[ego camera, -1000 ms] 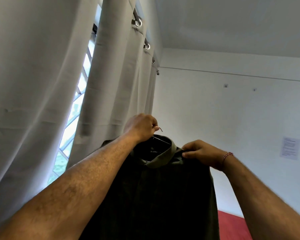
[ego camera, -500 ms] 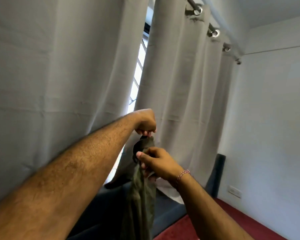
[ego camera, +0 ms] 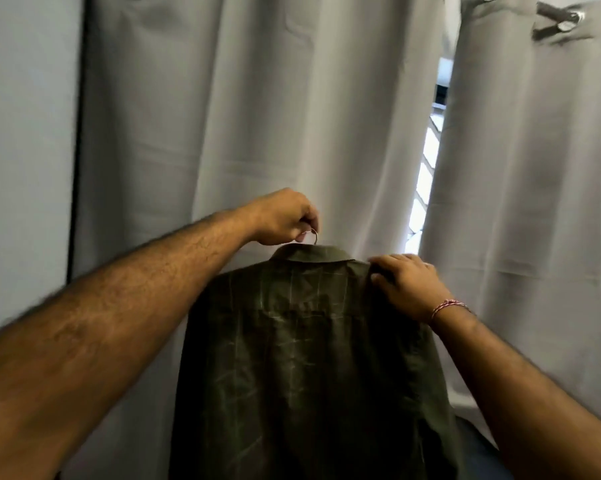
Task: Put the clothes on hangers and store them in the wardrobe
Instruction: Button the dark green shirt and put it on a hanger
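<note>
A dark olive checked shirt (ego camera: pixel 302 358) hangs on a hanger in front of me, its back facing me and its collar at the top. My left hand (ego camera: pixel 285 218) grips the hanger's metal hook (ego camera: pixel 313 236) above the collar and holds the shirt up in the air. My right hand (ego camera: pixel 408 284) lies on the shirt's right shoulder, fingers curled onto the cloth beside the collar. The hanger's body is hidden inside the shirt. No wardrobe is in view.
Pale grey curtains (ego camera: pixel 292 116) hang right behind the shirt, with a bright gap onto a window (ego camera: pixel 427 168) at the right. A plain wall (ego camera: pixel 22 133) stands at the left. The curtain rod and rings (ego camera: pixel 566 19) show at the top right.
The view has swung left, from the white wall to the curtains. The shirt has turned from edge-on to its back facing me, and my right hand has shifted from the collar to the right shoulder.
</note>
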The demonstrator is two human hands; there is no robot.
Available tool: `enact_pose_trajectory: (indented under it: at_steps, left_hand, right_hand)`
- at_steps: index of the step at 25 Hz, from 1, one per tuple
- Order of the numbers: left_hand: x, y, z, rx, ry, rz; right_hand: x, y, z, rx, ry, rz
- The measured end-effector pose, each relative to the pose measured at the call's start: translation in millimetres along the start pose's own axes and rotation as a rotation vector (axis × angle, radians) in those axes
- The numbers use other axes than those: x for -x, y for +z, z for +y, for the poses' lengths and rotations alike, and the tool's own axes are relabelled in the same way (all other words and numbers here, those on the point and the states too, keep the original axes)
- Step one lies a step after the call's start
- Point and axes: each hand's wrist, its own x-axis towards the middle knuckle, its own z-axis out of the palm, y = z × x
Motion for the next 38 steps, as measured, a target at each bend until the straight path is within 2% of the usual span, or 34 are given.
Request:
enact_pose_trajectory:
  at_steps: [3, 6, 8, 10, 12, 18, 22, 24, 26, 30, 32, 35, 38]
  left_hand:
    - [57.6, -46.0, -47.7, -0.054, -0.065, 0.099]
    - [121.6, -91.0, -92.0, 0.02, -0.157, 0.298]
    - [160.9, -114.3, -115.3, 0.095, -0.26, 0.418]
    - [208.2, -139.8, -144.6, 0.089, -0.455, 0.43]
    - [255.9, -168.5, -174.6, 0.044, -0.609, 0.373]
    - [374.0, -239.7, -232.5, -0.09, -0.833, 0.312]
    - [431.0, -268.7, -246.2, -0.343, -0.879, 0.536]
    - [451.2, -290.1, -243.8, -0.418, -0.914, 0.606]
    - [471.4, -320.5, -238.4, -0.483, -0.969, 0.603]
    - [514.6, -382.0, -215.1, -0.639, -1.043, 0.6]
    - [534.7, -405.5, -204.5, -0.814, -1.082, 0.607]
    - [562.0, -431.5, -203.3, -1.138, -1.213, 0.466]
    - [587.3, -456.6, -213.1, -1.205, -1.239, 0.463]
  right_hand:
    - [-16.6, -2.1, -75.4, -0.312, -0.148, 0.0]
    - [-30.2, -2.4, -164.6, -0.635, -0.292, 0.088]
    - [-45.7, 4.6, -219.8, -0.764, -0.332, 0.143]
    - [-66.0, 18.0, -279.5, -0.851, -0.346, 0.2]
    - [-85.7, 25.2, -340.1, -0.914, -0.387, 0.237]
    - [-126.2, 35.1, -495.2, -1.127, -0.535, 0.176]
    - [-144.5, 34.9, -570.8, -1.247, -0.708, 0.075]
    - [-156.5, 29.6, -600.7, -1.276, -0.839, -0.045]
    - [-168.5, 17.3, -632.6, -1.261, -0.974, -0.131]
    - [-181.8, -10.2, -710.3, -1.195, -1.099, 0.107]
    - [-177.2, -27.5, -749.6, -1.228, -1.102, 0.21]
    - [-167.8, -56.8, -796.1, -1.212, -1.081, 0.291]
    - [-165.7, -85.6, -844.7, -1.073, -1.099, 0.362]
